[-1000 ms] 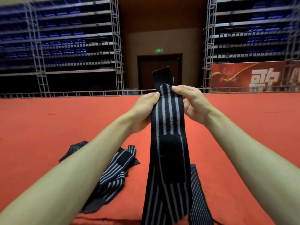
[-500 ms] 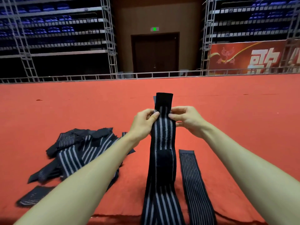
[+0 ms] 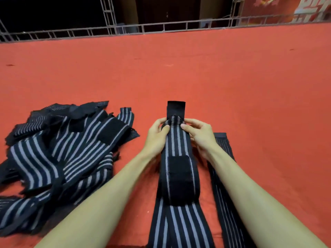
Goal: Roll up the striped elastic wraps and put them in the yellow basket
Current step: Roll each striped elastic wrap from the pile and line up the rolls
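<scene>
Pinching the striped wrap (image 3: 176,140) near its far end, I am gripping its edges with my left hand (image 3: 157,135) and right hand (image 3: 198,136), its length trailing toward me over the red carpet (image 3: 250,86). A pile of wraps (image 3: 59,154) is lying at left, and a flat wrap (image 3: 222,140) just right.

The red carpeted floor (image 3: 250,86) carried a tangled heap of striped wraps (image 3: 59,154) on the left and, well apart to the right, one finely striped wrap (image 3: 225,194) laid out flat and straight.
</scene>
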A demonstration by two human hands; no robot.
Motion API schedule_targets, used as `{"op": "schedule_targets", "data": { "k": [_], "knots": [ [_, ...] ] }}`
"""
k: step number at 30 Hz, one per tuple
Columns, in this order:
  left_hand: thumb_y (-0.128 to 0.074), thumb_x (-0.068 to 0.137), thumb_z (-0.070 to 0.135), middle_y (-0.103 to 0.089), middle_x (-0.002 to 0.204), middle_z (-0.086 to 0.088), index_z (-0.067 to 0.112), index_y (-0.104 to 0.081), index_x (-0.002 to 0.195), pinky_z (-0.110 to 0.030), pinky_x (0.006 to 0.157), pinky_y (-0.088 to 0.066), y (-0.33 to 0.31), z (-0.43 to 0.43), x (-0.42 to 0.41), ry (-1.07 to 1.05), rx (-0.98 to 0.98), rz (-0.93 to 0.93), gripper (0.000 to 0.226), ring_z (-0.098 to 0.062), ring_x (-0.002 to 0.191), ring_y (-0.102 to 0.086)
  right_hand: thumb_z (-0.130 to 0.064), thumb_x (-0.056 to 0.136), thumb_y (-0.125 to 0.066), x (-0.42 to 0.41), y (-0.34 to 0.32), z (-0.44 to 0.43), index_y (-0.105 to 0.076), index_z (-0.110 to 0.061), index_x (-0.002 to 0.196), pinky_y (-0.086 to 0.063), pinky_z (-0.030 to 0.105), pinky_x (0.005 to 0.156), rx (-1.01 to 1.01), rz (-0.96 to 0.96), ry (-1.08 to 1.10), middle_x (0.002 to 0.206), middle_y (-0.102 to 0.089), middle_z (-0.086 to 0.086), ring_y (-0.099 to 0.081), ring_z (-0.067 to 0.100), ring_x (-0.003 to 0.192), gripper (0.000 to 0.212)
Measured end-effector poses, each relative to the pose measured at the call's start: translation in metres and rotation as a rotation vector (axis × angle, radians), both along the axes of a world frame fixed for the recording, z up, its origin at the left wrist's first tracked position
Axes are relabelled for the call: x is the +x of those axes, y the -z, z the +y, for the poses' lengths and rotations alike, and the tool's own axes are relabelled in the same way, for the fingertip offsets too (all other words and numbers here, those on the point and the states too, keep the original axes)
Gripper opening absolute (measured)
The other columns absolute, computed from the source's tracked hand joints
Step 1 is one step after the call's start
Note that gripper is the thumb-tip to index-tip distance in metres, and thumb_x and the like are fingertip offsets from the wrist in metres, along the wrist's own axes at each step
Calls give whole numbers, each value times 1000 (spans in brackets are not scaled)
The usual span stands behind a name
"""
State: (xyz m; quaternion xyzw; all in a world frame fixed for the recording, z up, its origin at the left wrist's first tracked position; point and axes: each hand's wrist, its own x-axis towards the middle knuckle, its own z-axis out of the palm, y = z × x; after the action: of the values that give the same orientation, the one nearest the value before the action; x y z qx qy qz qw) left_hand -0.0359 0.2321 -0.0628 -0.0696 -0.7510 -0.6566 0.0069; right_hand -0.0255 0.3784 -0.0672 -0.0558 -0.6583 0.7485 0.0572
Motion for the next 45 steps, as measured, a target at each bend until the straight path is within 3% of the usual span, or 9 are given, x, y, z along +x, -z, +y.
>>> {"op": "schedule_targets", "data": {
  "k": [5,13,20,23,26,31,33,37,45],
  "knots": [
    [-47,99,1,-68,95,15,15,-56,123,-7,67,-47,28,-4,4,39,106,-16,29,9,79,-66,-1,88,-65,0,34,-3,-72,-19,106,-51,17,61,-63,21,-2,98,-75,3,-71,12,81,27],
    [-44,97,-5,-74,92,2,13,-62,119,-20,67,-54,43,-10,-3,115,311,-60,33,-11,82,-69,1,84,-68,-4,39,-5,-76,-16,96,-60,36,71,-26,82,-11,96,-76,8,-73,23,84,22],
    [-47,95,22,-60,85,-9,17,-60,84,-30,66,-48,45,-14,-8,232,519,-187,18,-21,76,-56,9,81,-59,-1,35,-8,-75,-22,80,-51,15,57,176,200,35,82,-75,-2,-63,6,71,35],
    [-61,85,8,-59,81,-7,18,-60,90,-27,57,-43,44,-14,-5,214,404,-138,11,-17,65,-55,8,80,-56,-2,37,-8,-76,-22,75,-49,25,62,161,208,49,79,-74,-4,-62,10,69,36],
    [-62,87,-3,-65,85,-3,12,-58,113,-26,61,-48,46,-14,-4,145,331,-103,30,-15,71,-60,-6,76,-54,-4,39,-6,-76,-22,74,-48,34,72,99,222,45,83,-74,1,-63,15,76,28],
    [-66,84,-8,-66,109,-3,10,-58,116,-14,78,-50,47,-20,-6,67,129,124,38,0,92,-64,-27,91,-65,-4,42,-7,-56,-26,116,-51,31,77,38,195,-12,83,-68,-8,-64,10,82,27],
    [-68,81,-10,-65,107,2,14,-59,109,-13,81,-48,47,-23,-5,74,88,208,38,3,97,-61,-34,96,-58,-1,37,-11,-60,-19,106,-50,30,67,-9,117,-6,78,-66,-4,-63,10,69,19],
    [-71,77,-6,-66,100,6,23,-61,101,-27,83,-52,50,-25,-5,94,147,254,39,-11,97,-61,-67,86,-51,3,33,-15,-64,-11,93,-44,37,65,163,63,-67,87,-59,28,-56,25,73,58],
    [-64,75,-20,-66,73,14,20,-64,89,-19,67,-49,45,-18,3,79,187,198,42,-5,70,-58,-14,87,-68,9,29,-11,-65,-10,84,-50,27,60,-142,98,-133,78,-63,7,-59,18,64,6]
  ]
}}
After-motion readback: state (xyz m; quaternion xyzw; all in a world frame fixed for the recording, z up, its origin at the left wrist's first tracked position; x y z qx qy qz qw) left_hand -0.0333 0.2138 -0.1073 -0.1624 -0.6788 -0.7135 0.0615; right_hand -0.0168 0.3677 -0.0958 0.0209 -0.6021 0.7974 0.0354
